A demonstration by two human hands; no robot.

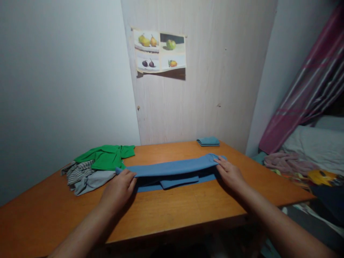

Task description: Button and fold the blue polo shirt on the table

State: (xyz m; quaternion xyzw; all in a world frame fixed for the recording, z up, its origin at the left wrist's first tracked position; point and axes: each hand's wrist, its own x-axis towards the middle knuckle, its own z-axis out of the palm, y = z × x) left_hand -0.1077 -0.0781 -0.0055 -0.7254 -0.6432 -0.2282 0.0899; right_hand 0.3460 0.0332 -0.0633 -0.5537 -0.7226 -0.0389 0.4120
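Observation:
A blue garment [174, 167], possibly a shirt, lies lengthwise across the middle of the wooden table [172, 211]. Its far part is folded over and held up a little, so a dark gap shows beneath. Under that raised flap a narrower blue piece of the cloth, perhaps a sleeve, lies flat. My left hand [121, 184] is closed on the left end of the flap. At the opposite end, my right hand [228, 170] pinches the cloth between thumb and fingers.
To the left lies a loose pile with a green T-shirt [107, 156], a striped cloth [80, 173] and a grey cloth [92, 182]. A folded teal cloth [208, 141] sits at the back right. Beyond the table's right edge are a pink curtain [292, 96] and bedding [317, 147].

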